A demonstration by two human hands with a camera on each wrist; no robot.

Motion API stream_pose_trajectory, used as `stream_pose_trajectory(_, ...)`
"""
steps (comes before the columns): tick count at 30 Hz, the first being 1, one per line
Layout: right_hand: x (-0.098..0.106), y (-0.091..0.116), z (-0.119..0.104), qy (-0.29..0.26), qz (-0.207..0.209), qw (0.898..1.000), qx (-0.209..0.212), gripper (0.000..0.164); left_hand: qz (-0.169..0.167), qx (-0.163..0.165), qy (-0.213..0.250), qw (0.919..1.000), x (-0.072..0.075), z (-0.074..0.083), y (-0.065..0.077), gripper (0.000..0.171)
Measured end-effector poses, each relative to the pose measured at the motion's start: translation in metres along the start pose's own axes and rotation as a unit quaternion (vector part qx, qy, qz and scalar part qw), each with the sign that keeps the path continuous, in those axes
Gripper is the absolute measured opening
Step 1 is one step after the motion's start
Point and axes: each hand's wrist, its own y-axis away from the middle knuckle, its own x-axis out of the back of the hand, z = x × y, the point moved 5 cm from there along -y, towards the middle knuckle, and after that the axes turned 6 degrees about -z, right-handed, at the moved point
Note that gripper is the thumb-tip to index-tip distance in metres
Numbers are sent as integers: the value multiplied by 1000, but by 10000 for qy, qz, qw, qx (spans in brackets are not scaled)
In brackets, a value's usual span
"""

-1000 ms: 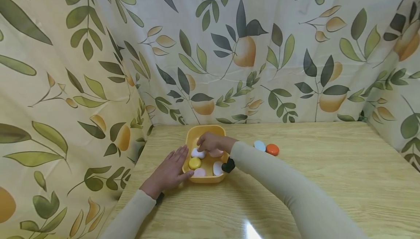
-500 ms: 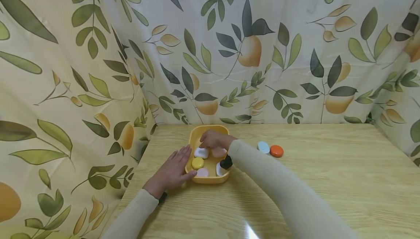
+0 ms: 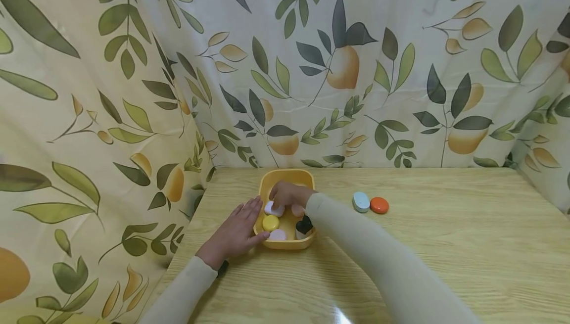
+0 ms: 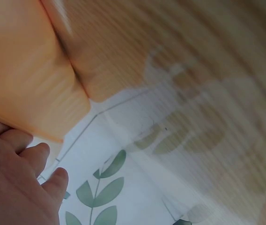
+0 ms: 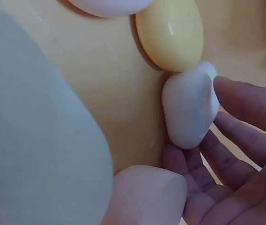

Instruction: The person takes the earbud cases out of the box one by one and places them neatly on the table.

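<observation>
A yellow-orange plastic tub (image 3: 287,245) on the table holds several smooth soap bars. My left hand (image 3: 233,232) rests against the tub's left side, fingers straight; in the left wrist view its fingertips are at the tub wall (image 4: 25,89). Inside, my right hand (image 3: 288,195) holds a white soap bar (image 5: 189,105), thumb on one side and fingers curled under the other. The white bar meets a round yellow soap (image 5: 170,35). A pale pink bar (image 5: 147,194) is beside my right fingers, and a lilac-pink bar (image 3: 278,235) lies near the tub's front.
To the right of the tub, a light blue soap (image 3: 361,202) and an orange-red soap (image 3: 379,205) sit side by side on the wooden table (image 3: 427,259). Another pale bar (image 5: 34,131) looms close in the right wrist view. A leaf-and-fruit patterned curtain (image 3: 249,67) hangs behind and left.
My right hand has come slightly nearer and its fingers now cover more of the white soap bar. The left hand keeps its place at the tub. The head view has shifted a little.
</observation>
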Motion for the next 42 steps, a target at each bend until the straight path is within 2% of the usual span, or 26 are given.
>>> stream_pose_trajectory(7,-7,0,3,-363,-46,9993,-90,39,-3,12,-5,10000,-2,-1,-1,91)
stream_pose_trajectory(14,-10,-2,2,-92,-89,9999,42,28,-81,7,-13,10000,-2,-1,0,91)
stream_pose_trajectory(24,-13,2,5,-945,-167,9948,-353,23,-86,-10,-12,10000,-1,1,-1,90)
stream_pose_trajectory(35,-7,2,5,-1298,31,9915,84,19,80,-91,-38,9999,1,3,0,89)
stream_pose_trajectory(42,-3,5,8,-1782,-93,9839,72,20,65,-85,14,9999,1,4,0,89)
